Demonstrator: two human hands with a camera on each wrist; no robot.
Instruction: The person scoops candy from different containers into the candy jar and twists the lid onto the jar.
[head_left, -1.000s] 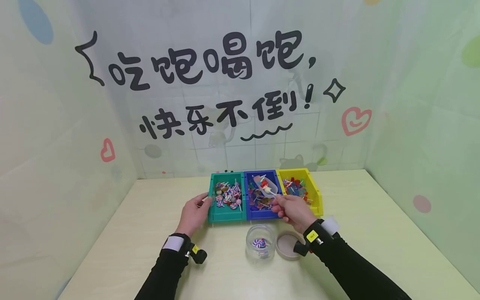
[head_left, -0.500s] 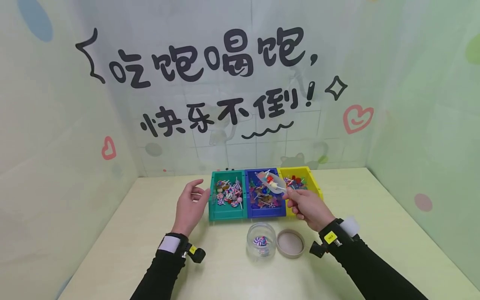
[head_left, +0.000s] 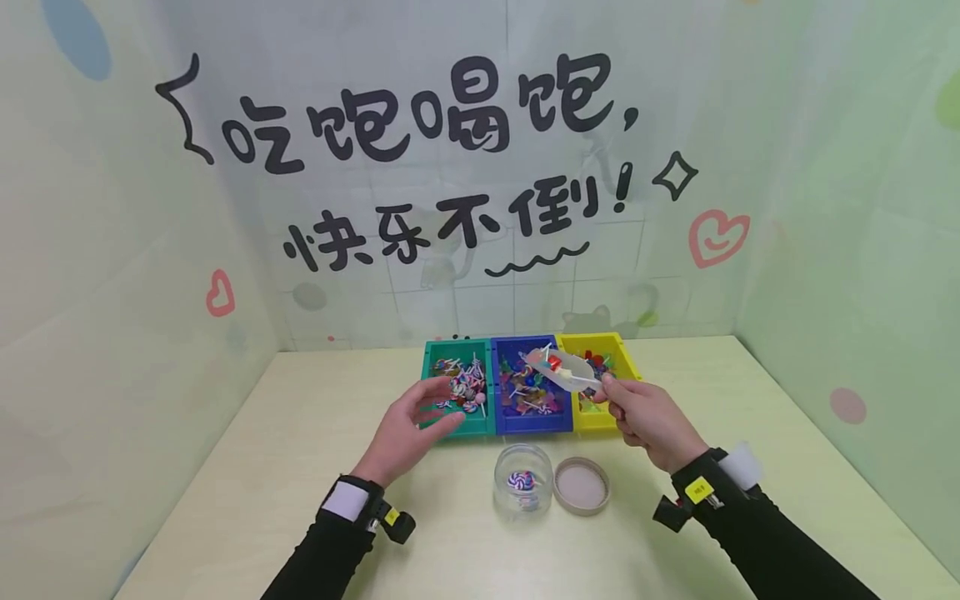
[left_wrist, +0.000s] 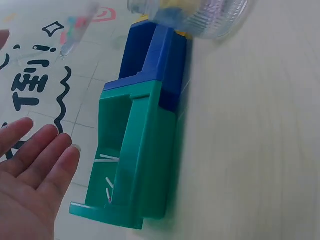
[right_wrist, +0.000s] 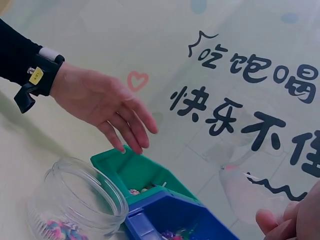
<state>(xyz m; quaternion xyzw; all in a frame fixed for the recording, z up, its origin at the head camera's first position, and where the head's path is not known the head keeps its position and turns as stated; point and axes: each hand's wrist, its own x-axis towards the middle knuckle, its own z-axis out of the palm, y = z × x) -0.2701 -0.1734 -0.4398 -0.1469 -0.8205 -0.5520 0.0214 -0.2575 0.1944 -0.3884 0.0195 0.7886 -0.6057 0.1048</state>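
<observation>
My right hand (head_left: pixel 652 421) pinches the handle of a clear plastic scoop (head_left: pixel 583 377), raised over the blue and yellow bins. Small colourful candy pieces (head_left: pixel 555 363), red and white among them, lie in the scoop. In the head view my left hand (head_left: pixel 408 429) overlaps the green bin (head_left: pixel 472 425), fingers loosely spread and holding nothing; the left wrist view shows its palm turned up beside that bin. A clear round jar (head_left: pixel 523 504) stands open in front of the bins, with swirl-patterned candies (head_left: pixel 521 481) at its bottom.
The blue bin (head_left: pixel 534 425) and the yellow bin (head_left: pixel 633 367) adjoin the green one in a row, all holding small lollipops and candies. Right beside the jar lies a round lid (head_left: pixel 582 486). A printed backdrop (head_left: pixel 480 317) rises behind the table.
My left hand has left the green bin's left edge and shifted right across its front. The right hand has drawn the loaded scoop to the right, from over the blue bin towards the yellow one.
</observation>
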